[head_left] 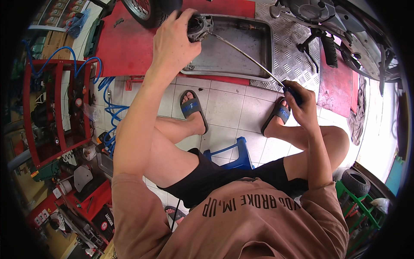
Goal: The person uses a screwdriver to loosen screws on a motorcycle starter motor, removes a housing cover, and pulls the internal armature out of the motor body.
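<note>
My left hand (177,41) is wrapped round a round grey metal engine part (204,29) with a dark opening, held up over the near left of a metal tray (272,47). A long screwdriver (246,55) slants across the tray. Its dark handle sits in the closed fist of my right hand (304,105), low and to the right. The tip of the shaft meets the right side of the metal part, though the exact contact spot is too small to make out. A small dark metal piece (248,26) lies in the far right of the tray.
The tray stands on a red platform (125,47) with a tread-plate strip (289,64). A wheel (144,11) and a motorcycle (319,13) are beyond. A blue air hose (108,93) and red shelf frame (60,108) stand left. A blue stool (241,151) is beneath me.
</note>
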A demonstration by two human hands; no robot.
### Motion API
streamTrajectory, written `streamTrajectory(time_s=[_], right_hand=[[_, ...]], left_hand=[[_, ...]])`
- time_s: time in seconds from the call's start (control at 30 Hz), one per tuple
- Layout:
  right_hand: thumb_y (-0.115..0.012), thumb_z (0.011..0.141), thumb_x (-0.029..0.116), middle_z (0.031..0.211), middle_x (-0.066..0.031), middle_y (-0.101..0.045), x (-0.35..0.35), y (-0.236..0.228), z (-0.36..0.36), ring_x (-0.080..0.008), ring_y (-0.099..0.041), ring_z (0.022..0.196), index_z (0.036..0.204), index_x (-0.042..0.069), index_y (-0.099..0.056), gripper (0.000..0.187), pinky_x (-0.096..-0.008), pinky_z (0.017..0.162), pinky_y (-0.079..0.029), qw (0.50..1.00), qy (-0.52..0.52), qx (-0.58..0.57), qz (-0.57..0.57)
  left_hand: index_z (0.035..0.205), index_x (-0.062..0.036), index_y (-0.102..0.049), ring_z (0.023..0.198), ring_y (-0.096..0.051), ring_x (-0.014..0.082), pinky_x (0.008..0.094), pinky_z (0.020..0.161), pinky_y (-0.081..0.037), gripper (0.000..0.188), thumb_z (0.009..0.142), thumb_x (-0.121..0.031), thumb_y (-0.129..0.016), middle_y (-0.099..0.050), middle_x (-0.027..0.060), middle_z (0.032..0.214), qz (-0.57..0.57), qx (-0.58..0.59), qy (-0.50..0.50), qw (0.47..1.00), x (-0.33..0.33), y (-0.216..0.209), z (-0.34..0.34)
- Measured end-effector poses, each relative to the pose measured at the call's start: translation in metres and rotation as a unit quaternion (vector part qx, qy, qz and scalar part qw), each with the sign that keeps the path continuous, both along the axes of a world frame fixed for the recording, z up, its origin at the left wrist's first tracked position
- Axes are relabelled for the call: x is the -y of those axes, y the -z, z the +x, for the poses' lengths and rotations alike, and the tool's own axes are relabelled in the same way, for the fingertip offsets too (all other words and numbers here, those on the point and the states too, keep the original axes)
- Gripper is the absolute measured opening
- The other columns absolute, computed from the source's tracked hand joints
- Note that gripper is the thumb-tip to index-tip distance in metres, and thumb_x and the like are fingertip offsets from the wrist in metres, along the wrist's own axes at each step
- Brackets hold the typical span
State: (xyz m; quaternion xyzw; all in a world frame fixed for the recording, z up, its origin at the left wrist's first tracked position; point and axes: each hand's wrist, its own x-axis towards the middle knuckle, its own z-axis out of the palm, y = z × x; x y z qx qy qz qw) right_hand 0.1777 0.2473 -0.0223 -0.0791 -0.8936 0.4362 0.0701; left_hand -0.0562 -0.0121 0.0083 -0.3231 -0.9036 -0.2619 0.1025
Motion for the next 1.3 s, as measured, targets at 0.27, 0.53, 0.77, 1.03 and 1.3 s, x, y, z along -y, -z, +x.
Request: streamTrajectory(time_s=[0.27,0.53,0.77,1.03,1.3], right_hand=[[-0.062,0.085,0.007,0.070,-0.0133,-0.063,0.0010,0.0017,-0.0014,-0.0164,-0.056,0.057,0.108,-0.002,-0.066,0.025,-0.0283,0.059,-0.046,1.000,-0.006,-0.022,-0.006],[-0.062,0.084,0.007,0.069,-0.0130,-0.062,0.0020,0.0001,-0.0010,-0.0167,-0.054,0.056,0.107,-0.002,-0.066,0.025,-0.0284,0.058,-0.045,1.000,0.000,-0.013,-0.005],[-0.062,0.085,0.007,0.066,-0.0108,-0.059,0.0015,0.0008,-0.0005,-0.0141,-0.051,0.054,0.107,-0.001,-0.066,0.024,-0.0280,0.055,-0.043,1.000,0.005,0.002,-0.019],[-0.062,0.085,0.008,0.066,-0.0091,-0.060,0.0014,0.0028,0.0009,-0.0136,-0.051,0.054,0.107,-0.001,-0.066,0.024,-0.0281,0.055,-0.043,0.999,0.017,0.020,-0.042],[-0.061,0.087,0.009,0.068,-0.0098,-0.061,0.0026,-0.0014,0.0015,-0.0130,-0.052,0.057,0.108,-0.001,-0.066,0.024,-0.0281,0.057,-0.043,0.997,0.013,0.042,-0.066]], left_hand=[[0.116,-0.0089,-0.059,0.091,-0.062,0.0397,0.0461,0.077,-0.051,0.052,0.064,-0.007,-0.068,-0.060,0.0173,0.099,0.010,-0.004,0.003,1.000,-0.0002,-0.0006,-0.0012],[0.115,-0.0089,-0.059,0.091,-0.062,0.0394,0.0460,0.076,-0.051,0.052,0.064,-0.007,-0.068,-0.060,0.0167,0.099,0.016,-0.007,0.009,1.000,-0.0011,0.0001,-0.0007],[0.115,-0.0085,-0.059,0.091,-0.062,0.0390,0.0455,0.076,-0.052,0.052,0.064,-0.006,-0.068,-0.060,0.0160,0.100,0.010,-0.005,0.004,1.000,-0.0017,-0.0018,0.0007],[0.114,-0.0088,-0.059,0.092,-0.061,0.0384,0.0455,0.076,-0.052,0.052,0.064,-0.006,-0.068,-0.060,0.0151,0.099,0.004,-0.025,0.000,1.000,-0.0022,-0.0016,0.0022],[0.113,-0.0080,-0.059,0.090,-0.061,0.0371,0.0438,0.075,-0.051,0.051,0.063,-0.006,-0.069,-0.060,0.0146,0.096,0.028,-0.040,-0.003,0.999,-0.0035,-0.0007,0.0031]])
